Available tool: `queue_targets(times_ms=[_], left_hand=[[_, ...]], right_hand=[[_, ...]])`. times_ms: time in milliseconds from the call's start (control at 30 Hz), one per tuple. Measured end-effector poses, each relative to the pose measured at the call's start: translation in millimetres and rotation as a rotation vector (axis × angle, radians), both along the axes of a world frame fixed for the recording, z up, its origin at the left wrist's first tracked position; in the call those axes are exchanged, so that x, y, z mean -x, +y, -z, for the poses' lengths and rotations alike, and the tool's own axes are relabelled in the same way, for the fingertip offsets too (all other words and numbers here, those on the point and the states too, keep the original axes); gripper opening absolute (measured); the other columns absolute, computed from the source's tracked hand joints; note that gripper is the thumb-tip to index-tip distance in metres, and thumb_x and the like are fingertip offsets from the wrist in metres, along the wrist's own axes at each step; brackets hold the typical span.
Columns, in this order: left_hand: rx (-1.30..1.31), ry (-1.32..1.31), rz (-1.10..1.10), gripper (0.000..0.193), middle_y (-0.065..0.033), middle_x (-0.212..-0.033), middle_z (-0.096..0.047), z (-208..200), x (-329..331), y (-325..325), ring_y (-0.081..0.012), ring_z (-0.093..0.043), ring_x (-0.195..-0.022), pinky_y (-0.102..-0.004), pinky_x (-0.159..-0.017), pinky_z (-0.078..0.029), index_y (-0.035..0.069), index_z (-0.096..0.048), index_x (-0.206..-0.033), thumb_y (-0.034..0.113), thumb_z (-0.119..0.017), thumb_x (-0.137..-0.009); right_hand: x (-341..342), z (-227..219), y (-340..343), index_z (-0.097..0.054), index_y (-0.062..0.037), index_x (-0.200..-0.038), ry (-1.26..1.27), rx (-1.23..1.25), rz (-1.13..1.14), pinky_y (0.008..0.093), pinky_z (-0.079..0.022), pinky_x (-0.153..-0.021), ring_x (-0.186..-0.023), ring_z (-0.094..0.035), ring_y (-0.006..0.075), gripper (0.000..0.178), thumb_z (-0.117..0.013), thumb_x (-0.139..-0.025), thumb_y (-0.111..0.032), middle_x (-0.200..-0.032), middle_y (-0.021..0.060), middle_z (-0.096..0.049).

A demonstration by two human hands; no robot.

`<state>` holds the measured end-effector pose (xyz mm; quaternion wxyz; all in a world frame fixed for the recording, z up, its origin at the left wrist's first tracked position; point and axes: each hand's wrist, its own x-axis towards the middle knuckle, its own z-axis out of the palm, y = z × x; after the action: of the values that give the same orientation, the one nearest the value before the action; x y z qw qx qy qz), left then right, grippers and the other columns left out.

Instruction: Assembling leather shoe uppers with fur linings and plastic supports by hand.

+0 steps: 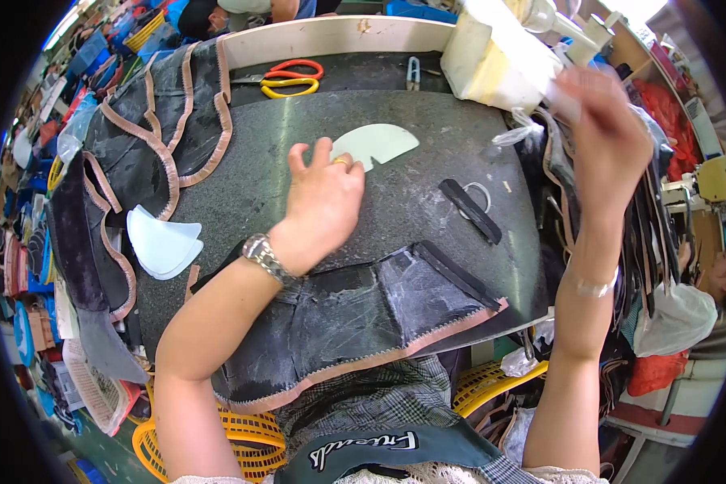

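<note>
My left hand (323, 206), palm down on the dark grey work board (290, 129), bends its fingers at the near left end of a white half-round piece (383, 143) with a small notch. Two of its fingers are raised; the thumb side seems to pinch the piece, though its tips are hidden. Blurred by motion, my right hand (605, 133) is raised beside a white block-shaped container (496, 64); its fingers are smeared, with a pale blur next to them. Closer to me lies a black panel (339, 323) with a pinkish zigzag-edged border.
Pale rounded pieces (163, 242) lie at left, near black panels with pinkish edging (165, 129). Red-and-yellow scissors (294, 78) and small blue snips (413, 73) lie at the back. A black strip (469, 211) overlaps a metal ring (486, 194). Yellow baskets (250, 431) stand below.
</note>
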<state>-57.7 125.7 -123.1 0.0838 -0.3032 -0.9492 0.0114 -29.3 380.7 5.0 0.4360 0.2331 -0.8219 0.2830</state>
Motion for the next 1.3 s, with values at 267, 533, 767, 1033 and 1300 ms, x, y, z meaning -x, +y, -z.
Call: queue_targets(times_ms=[267, 533, 767, 1033, 1300], left_hand=[[-1.391, -1.045, -0.134, 0.033, -0.0083, -0.111, -0.069, -41.0, -13.3, -19.6, -0.0136, -0.062, -0.101, -0.0300, -0.089, -0.048, 0.000, -0.066, -0.117, 0.025, -0.057, -0.099], [-1.147, -0.803, -0.073, 0.026, -0.0030, -0.098, -0.068, -51.4, -49.9, -11.1, -0.0083, -0.062, -0.088, -0.0235, -0.077, -0.050, -0.004, -0.065, -0.110, 0.017, -0.061, -0.096], [-1.229, -1.128, -0.251, 0.023, -0.0058, -0.091, -0.068, -45.0, -127.5, -17.8, -0.0053, -0.061, -0.073, -0.0209, -0.053, -0.051, -0.004, -0.065, -0.111, 0.008, -0.066, -0.091], [-0.956, -1.132, -0.350, 0.018, -0.0052, -0.085, -0.065, -24.2, -138.9, -26.1, -0.0085, -0.063, -0.067, -0.0230, -0.049, -0.050, 0.002, -0.065, -0.109, 0.006, -0.064, -0.092], [-0.143, -0.146, 0.131, 0.052, -0.0262, -0.127, -0.055, -15.6, -184.0, -4.6, -0.0396, -0.049, -0.124, -0.0490, -0.107, -0.036, -0.009, -0.060, -0.110, 0.024, -0.069, -0.072]], right_hand=[[-99.7, 85.0, -6.0, -0.073, 0.0013, -0.080, -0.368, 0.419, -0.367, 0.0285, -0.056, -0.076, -0.086, -0.069, 0.0210, 0.027, -0.061, -0.067, 0.021, -0.095, 0.0157, -0.070], [-108.3, 101.4, -5.8, -0.073, 0.0018, -0.087, -0.406, 0.351, -0.359, 0.0265, -0.054, -0.076, -0.089, -0.068, 0.0206, 0.029, -0.058, -0.070, 0.019, -0.101, 0.0161, -0.070], [-119.9, 99.9, -13.8, -0.073, 0.0028, -0.096, -1.048, 0.517, -0.412, 0.0215, -0.048, -0.068, -0.081, -0.062, 0.0125, 0.018, -0.065, -0.080, 0.004, -0.103, 0.0100, -0.065], [-109.6, 118.0, -32.8, -0.074, 0.0000, -0.091, -1.120, 0.263, -0.399, 0.0240, -0.049, -0.069, -0.082, -0.062, 0.0126, 0.011, -0.068, -0.082, 0.003, -0.094, 0.0072, -0.064], [-120.2, 103.5, -54.4, -0.047, 0.0102, -0.128, -0.743, -0.582, -0.491, 0.0504, -0.031, -0.111, -0.128, -0.044, 0.0441, 0.094, -0.084, -0.058, -0.041, -0.133, 0.0301, -0.047]])
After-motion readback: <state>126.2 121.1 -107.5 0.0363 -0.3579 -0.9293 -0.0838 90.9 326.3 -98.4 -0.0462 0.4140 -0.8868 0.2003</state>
